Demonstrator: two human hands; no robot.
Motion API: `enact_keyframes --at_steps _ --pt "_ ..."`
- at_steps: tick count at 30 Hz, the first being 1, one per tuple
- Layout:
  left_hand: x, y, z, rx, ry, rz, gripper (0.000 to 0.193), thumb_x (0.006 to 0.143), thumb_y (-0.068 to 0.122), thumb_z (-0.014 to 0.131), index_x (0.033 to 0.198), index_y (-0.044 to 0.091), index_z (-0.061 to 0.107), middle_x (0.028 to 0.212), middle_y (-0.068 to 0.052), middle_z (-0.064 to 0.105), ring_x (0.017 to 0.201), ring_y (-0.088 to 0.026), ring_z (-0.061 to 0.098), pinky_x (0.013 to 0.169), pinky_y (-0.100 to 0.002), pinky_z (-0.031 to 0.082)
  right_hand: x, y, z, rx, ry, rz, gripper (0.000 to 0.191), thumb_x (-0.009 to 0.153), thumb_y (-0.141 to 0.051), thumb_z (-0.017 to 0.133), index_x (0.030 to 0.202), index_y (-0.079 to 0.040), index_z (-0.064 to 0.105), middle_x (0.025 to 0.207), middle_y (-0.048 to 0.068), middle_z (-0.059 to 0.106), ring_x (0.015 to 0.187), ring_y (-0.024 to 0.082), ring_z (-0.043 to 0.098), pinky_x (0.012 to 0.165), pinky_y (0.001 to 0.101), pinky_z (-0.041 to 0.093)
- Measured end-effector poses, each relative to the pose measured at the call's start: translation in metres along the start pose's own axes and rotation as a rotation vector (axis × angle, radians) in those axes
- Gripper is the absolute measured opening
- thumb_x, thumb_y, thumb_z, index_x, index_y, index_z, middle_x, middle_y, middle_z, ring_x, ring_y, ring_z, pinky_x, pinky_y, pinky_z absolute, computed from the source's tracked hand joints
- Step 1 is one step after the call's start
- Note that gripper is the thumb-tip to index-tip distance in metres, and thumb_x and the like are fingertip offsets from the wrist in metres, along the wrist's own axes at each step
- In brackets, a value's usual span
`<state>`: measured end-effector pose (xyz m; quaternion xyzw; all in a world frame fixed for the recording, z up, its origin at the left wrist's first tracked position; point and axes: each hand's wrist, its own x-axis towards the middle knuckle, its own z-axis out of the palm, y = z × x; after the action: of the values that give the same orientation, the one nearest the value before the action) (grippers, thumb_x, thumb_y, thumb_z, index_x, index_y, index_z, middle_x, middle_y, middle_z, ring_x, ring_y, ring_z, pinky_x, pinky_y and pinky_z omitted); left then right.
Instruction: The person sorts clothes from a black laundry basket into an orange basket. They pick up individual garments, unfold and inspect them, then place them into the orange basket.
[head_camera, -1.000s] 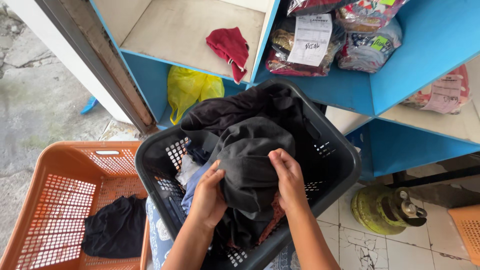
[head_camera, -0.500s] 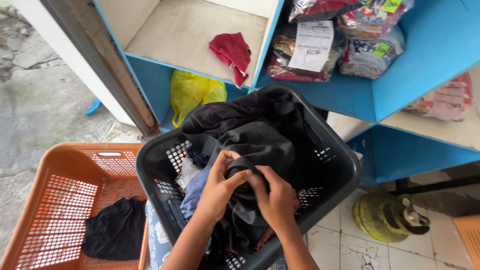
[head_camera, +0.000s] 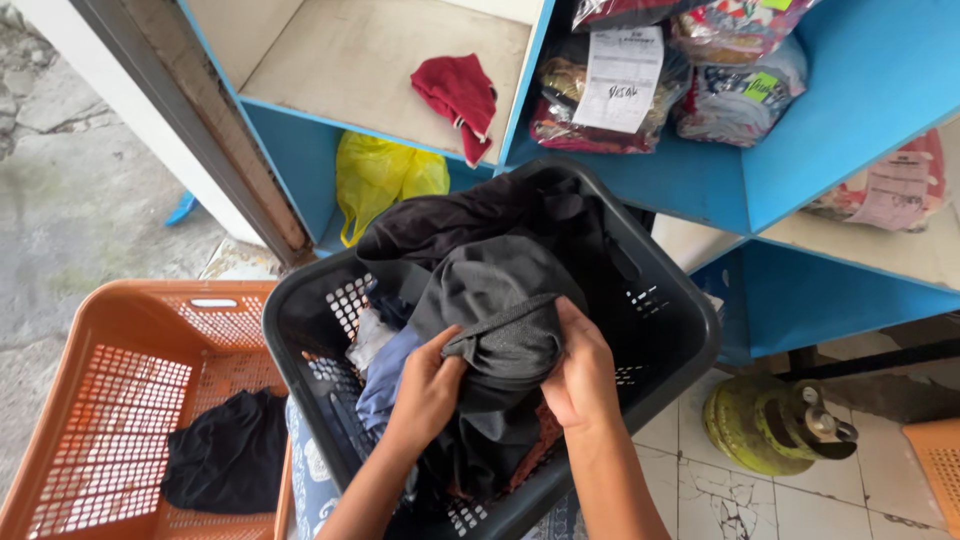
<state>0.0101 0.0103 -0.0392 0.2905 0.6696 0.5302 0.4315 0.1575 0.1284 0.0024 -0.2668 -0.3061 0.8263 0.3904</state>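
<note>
While both hands grip it, a dark grey garment (head_camera: 500, 310) sits on top of the pile in the black laundry basket (head_camera: 680, 330) at the centre of the frame. The left hand (head_camera: 428, 390) pinches its folded edge from the left, and the right hand (head_camera: 582, 375) closes on it from the right. An orange basket (head_camera: 120, 330) at lower left holds a black cloth (head_camera: 230, 450). A red cloth (head_camera: 460, 95) lies on the blue shelf (head_camera: 650, 180) above.

Both hands, left hand (head_camera: 425, 390) and right hand (head_camera: 580, 375), on dark grey garment (head_camera: 500, 300) in black basket (head_camera: 680, 330).
</note>
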Motion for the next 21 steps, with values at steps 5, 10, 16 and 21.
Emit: enact_keyframes --at_steps 5,10,16,21 --pt "-0.008 -0.010 -0.010 -1.100 -0.261 -0.042 0.047 0.083 0.006 0.053 0.128 -0.002 0.062 0.124 -0.013 0.071 0.114 -0.026 0.067 0.102 -0.039 0.051 0.010 0.011 -0.022 -0.036 0.081 0.039 0.029 0.110 -0.023 0.052 0.120 0.002 0.064 0.113 0.013 0.069 0.105 0.023 0.066 0.097 0.0390 0.052" --pt "-0.002 0.003 -0.013 -1.149 -0.095 -0.328 0.044 0.086 0.016 0.050 0.124 0.001 0.065 0.122 -0.015 0.072 0.109 -0.030 0.068 0.098 -0.043 0.052 0.009 0.019 -0.013 -0.038 0.153 0.178 0.032 0.099 -0.025 0.052 0.117 -0.005 0.069 0.116 0.007 0.072 0.110 0.019 0.065 0.097 0.0349 0.050" --pt "0.007 0.010 -0.006 -0.892 -0.038 -0.083 0.041 0.099 0.025 0.055 0.134 0.003 0.061 0.135 -0.010 0.066 0.120 -0.019 0.064 0.103 -0.034 0.048 -0.034 -0.015 0.021 -1.009 0.121 -0.939 0.042 0.090 -0.023 0.070 0.122 -0.008 0.047 0.130 0.002 0.051 0.121 0.016 0.051 0.095 0.0310 0.046" --pt "0.007 0.013 0.000 -0.620 -0.117 0.159 0.038 0.101 0.024 0.056 0.130 0.000 0.065 0.124 -0.004 0.071 0.112 -0.010 0.064 0.097 -0.025 0.048 -0.035 -0.009 0.028 -1.710 -0.031 -0.932 0.023 0.090 -0.018 0.073 0.110 -0.010 0.064 0.108 0.002 0.071 0.113 0.022 0.060 0.095 0.0377 0.043"
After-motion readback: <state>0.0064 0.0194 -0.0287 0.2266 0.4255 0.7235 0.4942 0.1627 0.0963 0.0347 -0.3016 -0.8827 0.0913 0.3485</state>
